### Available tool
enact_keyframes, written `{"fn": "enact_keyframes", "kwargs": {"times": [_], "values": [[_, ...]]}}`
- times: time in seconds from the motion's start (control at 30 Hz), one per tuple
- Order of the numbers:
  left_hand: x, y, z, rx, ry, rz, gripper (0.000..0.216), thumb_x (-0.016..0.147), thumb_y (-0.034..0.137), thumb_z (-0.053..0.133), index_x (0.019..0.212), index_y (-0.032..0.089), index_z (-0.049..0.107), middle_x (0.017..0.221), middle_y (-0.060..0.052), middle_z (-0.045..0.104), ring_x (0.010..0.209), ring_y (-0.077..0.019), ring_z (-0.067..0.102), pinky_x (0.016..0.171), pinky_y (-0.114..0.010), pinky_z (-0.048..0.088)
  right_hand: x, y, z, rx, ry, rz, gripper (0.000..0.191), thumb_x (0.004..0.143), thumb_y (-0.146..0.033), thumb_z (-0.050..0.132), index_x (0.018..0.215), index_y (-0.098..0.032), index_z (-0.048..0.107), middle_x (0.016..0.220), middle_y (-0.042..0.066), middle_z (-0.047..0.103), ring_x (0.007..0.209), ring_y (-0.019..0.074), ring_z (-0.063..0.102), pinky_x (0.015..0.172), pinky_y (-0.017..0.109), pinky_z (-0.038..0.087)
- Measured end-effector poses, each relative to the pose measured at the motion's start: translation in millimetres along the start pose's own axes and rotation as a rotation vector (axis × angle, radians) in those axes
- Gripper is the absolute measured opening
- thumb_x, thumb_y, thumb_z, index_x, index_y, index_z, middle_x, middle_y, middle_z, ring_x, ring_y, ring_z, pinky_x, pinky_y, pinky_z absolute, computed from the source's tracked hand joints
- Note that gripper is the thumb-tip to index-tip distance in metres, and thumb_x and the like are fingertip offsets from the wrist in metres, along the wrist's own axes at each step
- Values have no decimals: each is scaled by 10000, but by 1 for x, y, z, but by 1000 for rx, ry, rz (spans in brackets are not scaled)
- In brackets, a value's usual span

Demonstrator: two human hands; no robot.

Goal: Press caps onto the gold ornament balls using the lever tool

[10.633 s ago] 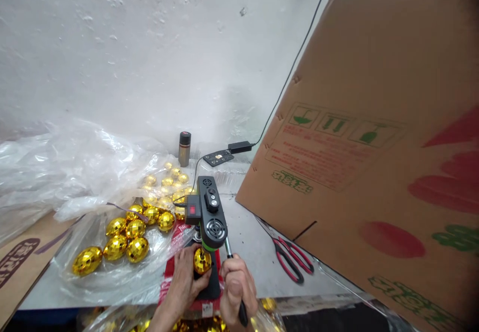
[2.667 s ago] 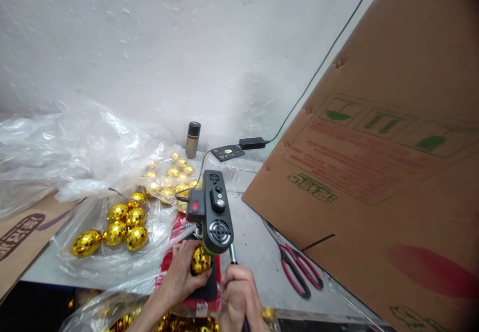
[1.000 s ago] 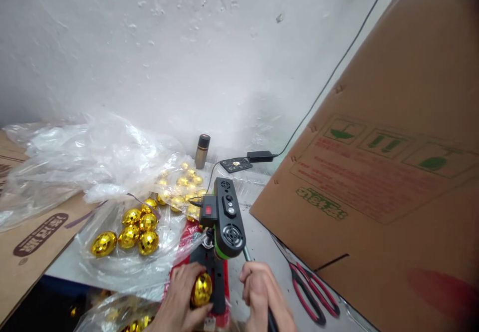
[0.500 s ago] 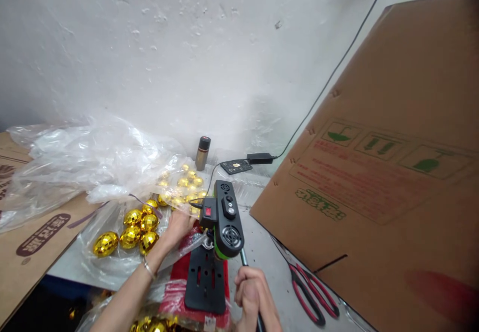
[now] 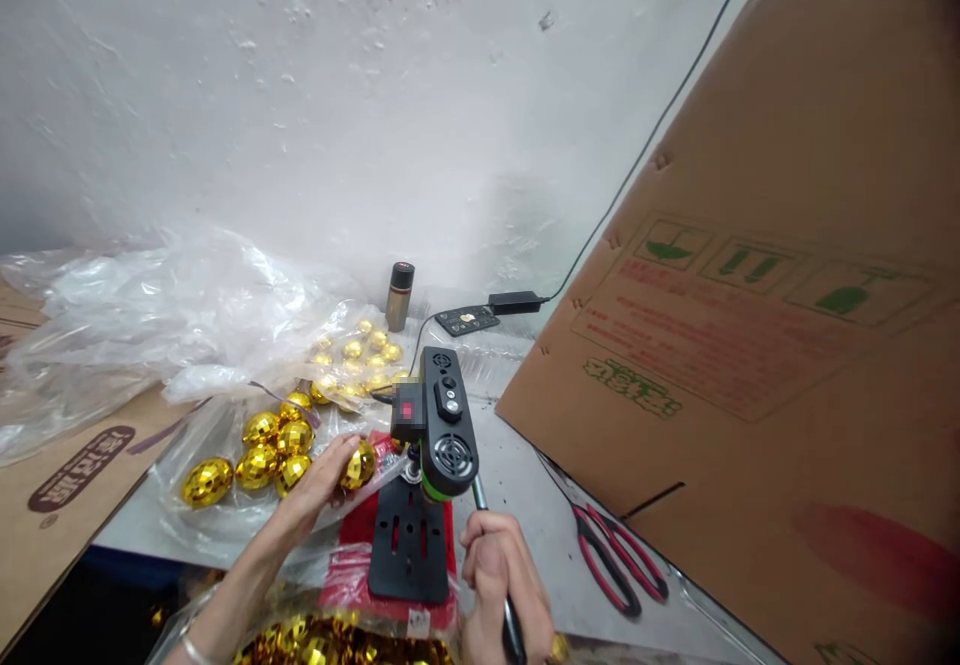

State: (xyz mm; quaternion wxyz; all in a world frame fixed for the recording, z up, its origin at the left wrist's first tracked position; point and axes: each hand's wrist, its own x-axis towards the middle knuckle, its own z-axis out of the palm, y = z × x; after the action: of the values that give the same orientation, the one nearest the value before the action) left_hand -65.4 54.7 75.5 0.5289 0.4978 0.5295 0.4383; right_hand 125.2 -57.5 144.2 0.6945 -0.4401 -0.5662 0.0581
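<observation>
My left hand [image 5: 328, 470] is closed around a shiny gold faceted ball [image 5: 358, 465], just left of a small black machine [image 5: 450, 425]. The machine has round vents, a switch box blurred on its left side and a slotted black base plate [image 5: 409, 545] on red material. My right hand [image 5: 504, 580] wraps round the machine's lever [image 5: 513, 630], a metal rod with a black grip. Several more gold balls [image 5: 259, 467] lie in a clear plastic bag [image 5: 172, 455] left of my left hand. More gold pieces [image 5: 322, 640] fill a bag at the near edge.
A large cardboard box [image 5: 750, 295] stands at the right, with red-and-black-handled scissors [image 5: 619, 560] beside it. A dark-capped bottle [image 5: 400, 297], a black power adapter [image 5: 517, 302] and a flat black patterned item [image 5: 466, 321] sit near the wall. Flattened cardboard [image 5: 67, 525] lies left under plastic sheeting [image 5: 187, 295].
My left hand has drawn back from beside the machine, down and left, and a gold ball now shows in its fingers. My right hand stays on the lever. The view has shifted slightly.
</observation>
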Motion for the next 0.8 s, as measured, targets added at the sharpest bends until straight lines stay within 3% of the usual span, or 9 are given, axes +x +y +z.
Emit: {"fn": "enact_keyframes", "kwargs": {"times": [0.1,0.23,0.4,0.5,0.63,0.8], "values": [[-31,-6,-1,-238,-75,-189,631,851,788,688,1129,226,761,862,-40,775,731,-233,700,579,-308,524,7,3,-4,-13,-43,-102,358,1090,-96,435,765,-229,505,693,-38,466,644,108,544,585,246,413],[-55,-17,7,-371,-125,-214,626,809,662,796,1270,242,732,1135,-91,826,1067,-325,778,912,-449,628,11,0,-8,-43,-87,-83,337,1081,-77,430,791,-227,512,729,-30,495,629,100,534,561,233,419],[-58,-43,18,-473,-112,-216,532,800,545,837,1221,273,660,1101,-51,819,986,-259,800,966,-439,635,10,-2,-10,-76,-108,-61,304,1090,-98,427,832,-231,516,741,-32,514,605,94,513,539,221,406],[-49,-52,25,-361,-94,-204,591,848,663,776,1246,259,611,1118,-79,808,1043,-293,795,982,-474,626,11,-2,-11,-69,-121,-75,301,1087,-88,422,840,-231,516,742,-29,522,615,99,528,540,226,406],[-39,-54,40,-23,61,-61,734,885,829,599,1320,238,630,1380,-140,732,1371,-365,654,1182,-536,501,12,-3,-11,-65,-113,-99,308,1078,-69,432,831,-227,528,753,-20,529,659,110,563,577,243,432],[-38,-56,59,51,48,13,734,911,785,566,1365,208,578,1442,-173,688,1414,-378,615,1250,-569,420,17,-8,-12,-74,-124,-68,312,1087,-83,429,829,-228,527,742,-26,519,626,103,541,553,244,416]]}}
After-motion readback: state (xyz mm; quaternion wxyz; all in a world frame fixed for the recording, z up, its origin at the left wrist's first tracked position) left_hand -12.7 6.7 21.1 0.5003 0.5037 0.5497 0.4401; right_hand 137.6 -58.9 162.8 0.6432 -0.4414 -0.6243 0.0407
